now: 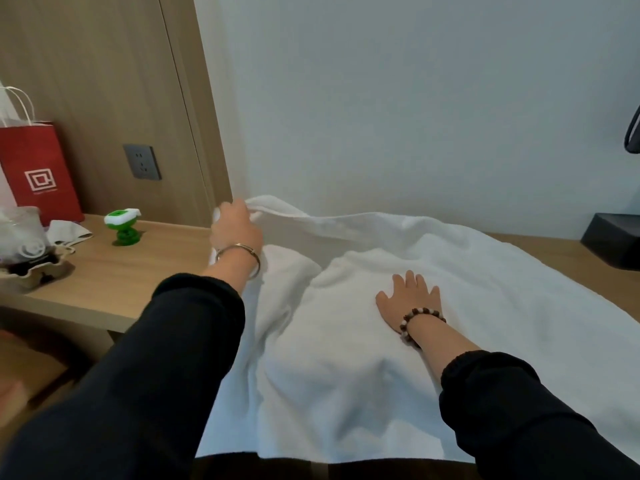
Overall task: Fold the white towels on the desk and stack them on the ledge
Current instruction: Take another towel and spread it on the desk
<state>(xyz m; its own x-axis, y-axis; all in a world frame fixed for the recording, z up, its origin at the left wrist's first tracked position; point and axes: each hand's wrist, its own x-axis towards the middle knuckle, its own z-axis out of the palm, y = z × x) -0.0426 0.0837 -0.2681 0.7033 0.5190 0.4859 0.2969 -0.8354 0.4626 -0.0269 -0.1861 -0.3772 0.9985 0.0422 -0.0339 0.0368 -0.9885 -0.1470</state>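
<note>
A white towel (pixel 363 368) lies spread over the wooden counter (pixel 114 278), rumpled and hanging over the near edge. The left hand (pixel 235 230) grips its far left corner, lifted off the counter — fingers curled round the cloth. The right hand (pixel 408 299) presses flat on the towel's middle, fingers spread.

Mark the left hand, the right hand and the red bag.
left hand (pixel 235 230): head view, back of hand, gripping the white towel (pixel 346 375).
right hand (pixel 408 301): head view, back of hand, flat on the towel.
red bag (pixel 34 150): head view, front face, above the logo.
</note>
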